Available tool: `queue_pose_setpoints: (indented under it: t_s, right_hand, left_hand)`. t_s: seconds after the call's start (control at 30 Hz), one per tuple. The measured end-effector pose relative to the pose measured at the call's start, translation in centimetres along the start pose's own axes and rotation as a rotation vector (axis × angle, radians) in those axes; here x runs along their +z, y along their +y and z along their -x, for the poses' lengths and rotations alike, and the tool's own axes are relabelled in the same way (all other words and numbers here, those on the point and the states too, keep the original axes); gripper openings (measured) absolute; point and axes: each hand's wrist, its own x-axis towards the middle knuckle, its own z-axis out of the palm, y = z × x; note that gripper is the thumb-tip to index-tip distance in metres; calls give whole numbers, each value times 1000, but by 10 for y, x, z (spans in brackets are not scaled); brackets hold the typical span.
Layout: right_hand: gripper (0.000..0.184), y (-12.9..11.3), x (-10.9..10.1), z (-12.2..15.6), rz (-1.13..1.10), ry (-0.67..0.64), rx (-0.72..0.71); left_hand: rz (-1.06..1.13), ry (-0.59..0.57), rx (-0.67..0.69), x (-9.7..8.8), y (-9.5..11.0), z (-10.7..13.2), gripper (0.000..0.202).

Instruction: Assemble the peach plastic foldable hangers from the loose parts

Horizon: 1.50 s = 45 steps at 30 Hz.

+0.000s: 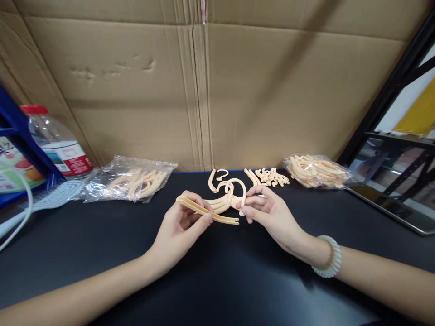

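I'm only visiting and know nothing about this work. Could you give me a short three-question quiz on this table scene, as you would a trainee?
1. True or false: the left hand has its grip on a flat beige strip.
2. What stands at the far left? A) a water bottle B) a kettle C) a vase
3. Fill in: the right hand pinches a hooked piece, and its wrist wears a pale ____.
Key: 1 true; 2 A; 3 bracelet.
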Motion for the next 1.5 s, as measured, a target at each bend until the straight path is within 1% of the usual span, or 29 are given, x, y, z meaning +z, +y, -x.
queue_pose_setpoints:
  t_s: [0.13, 0.2, 0.27, 0.3, 0.37, 0.43, 0.53, 0.63, 0.77, 0.93, 1.07, 1.3, 1.5]
  right_hand:
    - [39, 3, 0, 1, -107, -15, 42]
    - [31, 5, -1, 0, -100, -48, 61]
    - [18, 7, -2, 0, -68, -74, 52]
    - [15, 7, -3, 0, -58, -80, 42]
    - [14, 7, -3, 0, -60, -94, 39]
    - [13, 5, -2, 1, -80, -126, 71]
    - [16, 1, 0, 2, -102, -170, 133]
    - [21, -2, 1, 3, -115, -172, 180]
    - [24, -1, 0, 3, -122, -191, 198]
    - [25, -2, 2, 4, -123, -254, 226]
    - [27, -3, 3, 5, -119, -239, 231]
    - [30, -2, 5, 5, -57, -172, 218]
    - [30, 0, 5, 4, -39, -145, 163]
  left_hand:
    - [-50, -6, 37, 2, 2, 3, 15]
    - [-67, 13, 37, 2, 3, 3, 14]
    - [-73, 33, 34, 3, 4, 3, 14]
    - [-74, 39, 34, 3, 4, 3, 13]
    - [-79, 44, 37, 3, 4, 3, 13]
    - [-88, 48, 37, 3, 4, 3, 13]
    - [-96, 46, 32, 3, 4, 2, 13]
    - [-108, 49, 30, 3, 5, 2, 13]
    - [-130, 62, 24, 3, 5, 3, 13]
    - [-148, 34, 48, 3, 4, 2, 11]
    - [-185, -5, 76, 2, 3, 4, 10]
    - [-217, -65, 57, 0, 2, 5, 12]
    - [-235, -111, 94, 0, 2, 6, 12]
